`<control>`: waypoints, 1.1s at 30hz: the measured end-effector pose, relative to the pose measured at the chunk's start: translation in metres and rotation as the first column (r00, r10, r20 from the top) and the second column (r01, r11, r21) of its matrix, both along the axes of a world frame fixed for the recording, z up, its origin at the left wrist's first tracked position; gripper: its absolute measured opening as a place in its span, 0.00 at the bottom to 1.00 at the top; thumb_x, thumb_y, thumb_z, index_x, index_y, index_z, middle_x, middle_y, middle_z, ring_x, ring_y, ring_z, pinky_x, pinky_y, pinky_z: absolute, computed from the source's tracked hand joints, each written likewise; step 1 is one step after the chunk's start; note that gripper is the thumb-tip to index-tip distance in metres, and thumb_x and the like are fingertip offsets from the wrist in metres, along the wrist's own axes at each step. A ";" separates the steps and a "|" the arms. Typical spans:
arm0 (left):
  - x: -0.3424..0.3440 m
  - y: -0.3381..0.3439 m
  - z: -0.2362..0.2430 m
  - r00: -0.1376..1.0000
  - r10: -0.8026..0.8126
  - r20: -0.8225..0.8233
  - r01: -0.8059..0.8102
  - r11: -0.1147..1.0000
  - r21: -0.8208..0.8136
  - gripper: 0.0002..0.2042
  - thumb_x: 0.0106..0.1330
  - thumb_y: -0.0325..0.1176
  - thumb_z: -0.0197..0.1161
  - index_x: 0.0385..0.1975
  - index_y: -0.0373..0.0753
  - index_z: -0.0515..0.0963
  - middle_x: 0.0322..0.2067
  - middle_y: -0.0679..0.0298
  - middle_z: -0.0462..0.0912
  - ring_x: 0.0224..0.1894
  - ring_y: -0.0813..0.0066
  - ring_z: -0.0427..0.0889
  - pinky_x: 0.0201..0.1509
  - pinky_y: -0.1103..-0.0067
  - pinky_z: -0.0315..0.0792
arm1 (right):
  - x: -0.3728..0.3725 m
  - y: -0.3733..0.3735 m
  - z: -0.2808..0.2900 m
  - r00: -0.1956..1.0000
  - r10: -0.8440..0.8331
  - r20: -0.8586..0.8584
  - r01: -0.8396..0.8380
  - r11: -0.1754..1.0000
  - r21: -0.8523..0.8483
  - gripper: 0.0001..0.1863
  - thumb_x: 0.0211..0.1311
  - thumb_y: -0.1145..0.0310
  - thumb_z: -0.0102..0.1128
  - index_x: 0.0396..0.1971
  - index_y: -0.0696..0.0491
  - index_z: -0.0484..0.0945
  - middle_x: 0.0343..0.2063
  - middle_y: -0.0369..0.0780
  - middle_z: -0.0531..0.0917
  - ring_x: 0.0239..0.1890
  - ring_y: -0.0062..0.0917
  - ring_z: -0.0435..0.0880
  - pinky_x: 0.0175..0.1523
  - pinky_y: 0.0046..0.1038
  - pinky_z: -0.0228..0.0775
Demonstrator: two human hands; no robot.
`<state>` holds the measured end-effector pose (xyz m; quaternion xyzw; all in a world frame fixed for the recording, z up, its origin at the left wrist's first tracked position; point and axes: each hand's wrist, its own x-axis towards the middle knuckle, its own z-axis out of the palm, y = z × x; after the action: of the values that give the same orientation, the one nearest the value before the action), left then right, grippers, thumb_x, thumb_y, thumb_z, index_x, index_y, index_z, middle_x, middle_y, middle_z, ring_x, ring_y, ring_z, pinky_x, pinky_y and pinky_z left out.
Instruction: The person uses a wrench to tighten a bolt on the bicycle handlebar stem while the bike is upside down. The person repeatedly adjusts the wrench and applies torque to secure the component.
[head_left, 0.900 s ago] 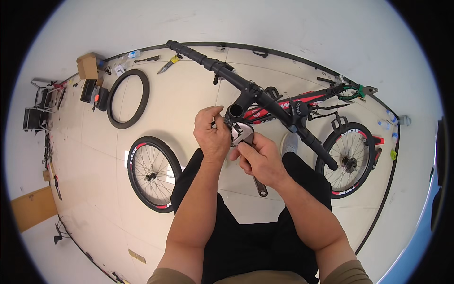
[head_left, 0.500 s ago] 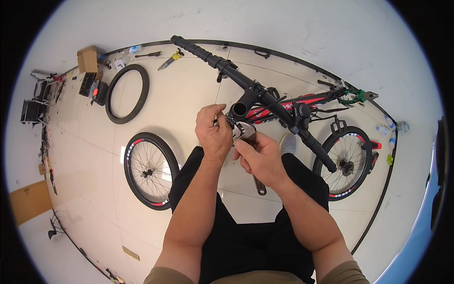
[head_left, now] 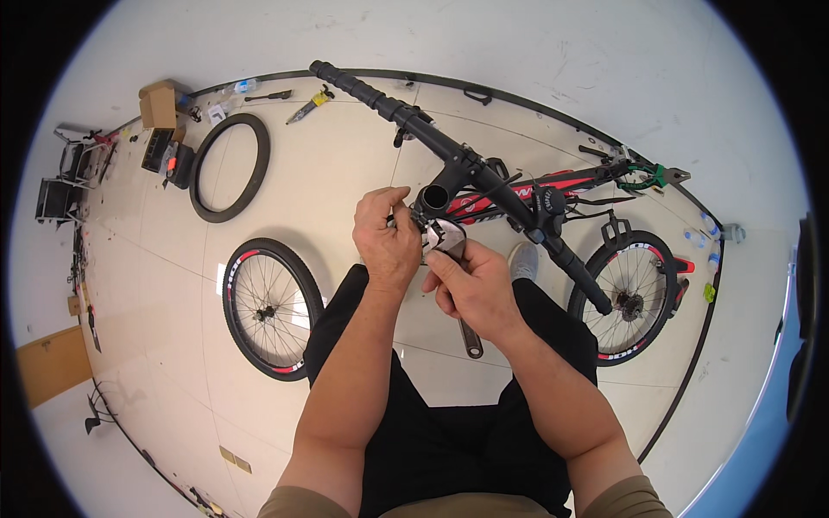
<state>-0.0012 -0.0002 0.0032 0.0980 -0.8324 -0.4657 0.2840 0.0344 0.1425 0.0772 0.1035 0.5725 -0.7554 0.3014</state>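
Note:
My right hand (head_left: pixel 477 289) is closed around the handle of a metal adjustable wrench (head_left: pixel 446 237). The wrench head lies just below an open black tube (head_left: pixel 436 198) at the front of the bicycle, and its handle end pokes out below my fist. Beside the head, on its left, my left hand (head_left: pixel 386 242) is curled closed; the thumb side and whatever its fingertips grip are hidden. The bicycle's black handlebar (head_left: pixel 389 108) slants across above both hands. Its red and black frame (head_left: pixel 566 184) stretches away to the right.
A detached wheel (head_left: pixel 269 309) stands by my left leg, with a loose tyre (head_left: pixel 229 168) farther off. The bicycle's rear wheel (head_left: pixel 629 298) is at right. Green-handled pliers (head_left: pixel 661 177) are at the frame's far end. An open cardboard box (head_left: pixel 160 105) and a yellow-handled tool (head_left: pixel 311 104) lie far left.
The view has shifted slightly. Both hands keep nearly the same grip, and the wrench has barely moved against the black tube.

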 end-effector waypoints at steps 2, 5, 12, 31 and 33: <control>0.000 0.000 0.000 1.000 -0.001 0.000 0.001 1.000 0.008 0.09 0.60 0.18 0.59 0.36 0.37 0.83 0.36 0.58 0.85 0.41 0.59 0.82 0.47 0.69 0.76 | 0.004 -0.002 -0.005 0.998 -0.023 -0.062 0.022 1.000 -0.021 0.10 0.73 0.67 0.57 0.37 0.60 0.75 0.24 0.39 0.83 0.16 0.13 0.72 0.20 0.19 0.61; 0.000 0.000 0.001 1.000 -0.002 0.005 0.002 1.000 0.012 0.09 0.60 0.18 0.60 0.36 0.37 0.83 0.35 0.58 0.85 0.41 0.59 0.82 0.47 0.69 0.76 | 0.004 -0.002 -0.004 0.998 -0.032 -0.049 0.030 0.999 -0.035 0.10 0.74 0.68 0.55 0.38 0.60 0.75 0.24 0.39 0.82 0.16 0.12 0.72 0.21 0.19 0.61; -0.001 0.002 -0.002 1.000 -0.004 -0.010 0.004 1.000 0.000 0.09 0.60 0.18 0.59 0.36 0.37 0.83 0.35 0.57 0.85 0.40 0.59 0.82 0.47 0.70 0.76 | 0.003 0.002 -0.004 0.998 -0.004 -0.058 0.001 0.999 -0.043 0.09 0.74 0.68 0.54 0.38 0.60 0.74 0.26 0.40 0.83 0.16 0.13 0.72 0.20 0.19 0.61; -0.002 0.002 0.001 0.998 0.024 -0.060 -0.028 0.997 -0.070 0.07 0.58 0.20 0.61 0.33 0.39 0.82 0.34 0.59 0.84 0.40 0.56 0.80 0.46 0.66 0.72 | 0.001 0.007 -0.011 0.999 0.036 -0.039 -0.039 0.996 -0.084 0.09 0.77 0.67 0.52 0.44 0.56 0.76 0.29 0.43 0.85 0.14 0.12 0.67 0.18 0.17 0.56; -0.001 0.002 0.002 0.998 0.026 -0.053 -0.029 0.998 -0.062 0.07 0.59 0.20 0.61 0.33 0.39 0.82 0.34 0.59 0.84 0.41 0.56 0.80 0.47 0.66 0.71 | 0.002 0.005 -0.012 0.995 0.037 -0.088 -0.040 0.999 -0.030 0.09 0.77 0.67 0.52 0.44 0.56 0.76 0.29 0.43 0.85 0.14 0.12 0.67 0.18 0.17 0.55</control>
<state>-0.0024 0.0020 0.0050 0.0882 -0.8376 -0.4376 0.3147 0.0363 0.1478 0.0657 0.0543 0.5749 -0.7624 0.2920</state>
